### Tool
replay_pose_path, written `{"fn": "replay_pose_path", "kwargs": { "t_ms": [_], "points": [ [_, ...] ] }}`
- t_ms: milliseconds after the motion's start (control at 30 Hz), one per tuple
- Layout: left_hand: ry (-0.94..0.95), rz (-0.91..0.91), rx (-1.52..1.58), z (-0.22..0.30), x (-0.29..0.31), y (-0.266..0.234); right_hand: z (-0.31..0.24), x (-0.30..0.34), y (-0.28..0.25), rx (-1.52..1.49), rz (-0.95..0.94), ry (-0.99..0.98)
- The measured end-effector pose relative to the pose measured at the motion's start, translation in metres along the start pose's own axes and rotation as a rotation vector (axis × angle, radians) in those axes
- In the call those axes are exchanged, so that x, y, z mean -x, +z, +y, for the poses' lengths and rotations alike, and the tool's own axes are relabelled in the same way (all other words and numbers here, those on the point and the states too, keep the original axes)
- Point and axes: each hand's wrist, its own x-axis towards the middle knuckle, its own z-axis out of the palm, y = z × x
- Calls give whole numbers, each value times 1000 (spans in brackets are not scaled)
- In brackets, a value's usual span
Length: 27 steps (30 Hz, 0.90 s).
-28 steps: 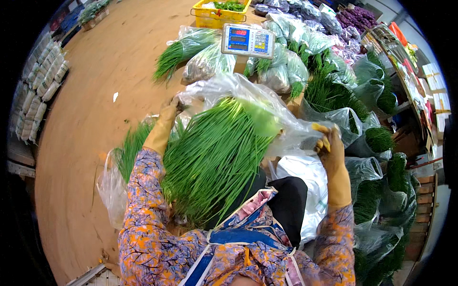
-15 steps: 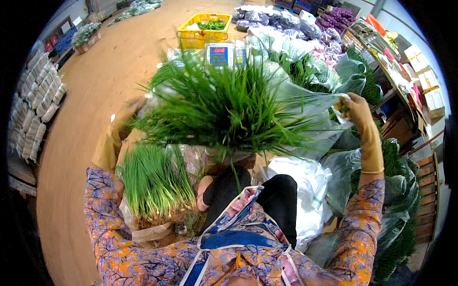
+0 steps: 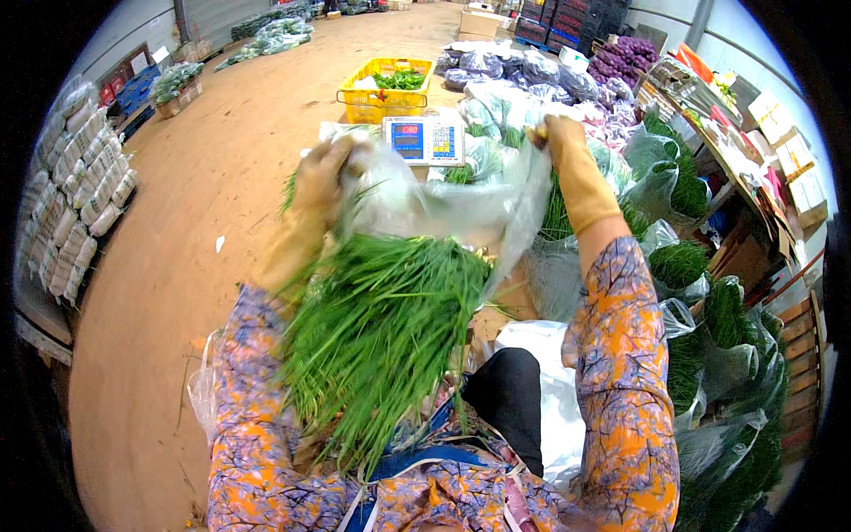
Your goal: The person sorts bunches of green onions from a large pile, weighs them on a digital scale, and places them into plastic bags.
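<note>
A clear plastic bag (image 3: 474,204) is stretched between my two gloved hands over the scale. My left hand (image 3: 324,177), in a tan rubber glove and slightly blurred, is closed on its left side. At the upper right, my right hand (image 3: 560,135) pinches the other side of the bag. Below the bag, a big bunch of green onions (image 3: 381,328) lies over my lap with its leaf tips toward me. Its far end reaches the bag; how much is inside I cannot tell.
A digital scale (image 3: 425,142) stands beyond the bag, and a yellow crate (image 3: 381,111) with greens stands behind it. Bagged greens (image 3: 678,266) line the right side. White plastic sheeting (image 3: 541,355) lies by my knee. Stacked white bundles (image 3: 84,191) stand far left.
Both hands have come closer together, moving up and inward with the bag. The green onions have dropped toward my lap, their leaf tips now pointing at me. The scale is less covered.
</note>
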Motion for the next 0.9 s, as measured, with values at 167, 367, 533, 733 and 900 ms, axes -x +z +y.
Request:
{"fn": "replay_pose_path", "kwargs": {
  "t_ms": [167, 367, 533, 733, 900],
  "points": [
    [300, 22, 291, 61, 25, 27, -45, 23, -64, -1392, 145, 331],
    [109, -362, 420, 47, 146, 5, 26, 137, -102, -1211, -139, 154],
    [-150, -53, 583, 6, 172, -8, 42, 182, -44, -954, -290, 365],
    [-71, -82, 359, 0, 184, -32, 3, 190, -58, -705, -95, 289],
    [-139, -222, 420, 1, 196, -25, -87, 230, -5, -994, -710, -193]
  ]
}}
